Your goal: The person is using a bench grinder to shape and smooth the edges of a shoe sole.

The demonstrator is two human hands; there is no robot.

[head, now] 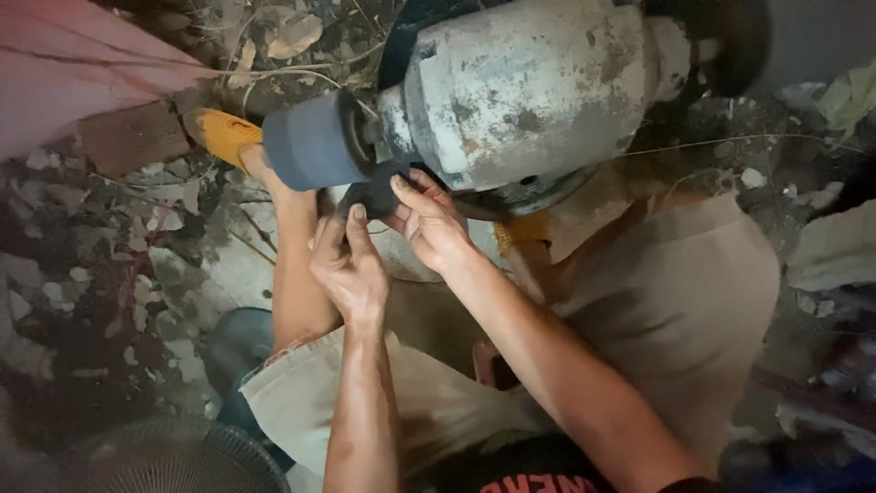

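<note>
A worn grey-white electric motor [525,91] with a cylindrical grey grinding wheel [310,144] on its left end stands on the ground in front of me. Both hands meet just under the wheel, on a small dark piece [372,194]. My left hand [349,267] pinches the piece from below with fingers extended. My right hand [431,224] grips it from the right, fingertips close to the motor housing. What exactly the dark piece is cannot be made out.
My legs in beige shorts [675,301] frame the motor, with a yellow sandal [224,134] beside the wheel. A brick [135,137] and a pink sheet [64,73] lie upper left. A fan grille [173,456] sits lower left. Rubble and dry leaves cover the ground.
</note>
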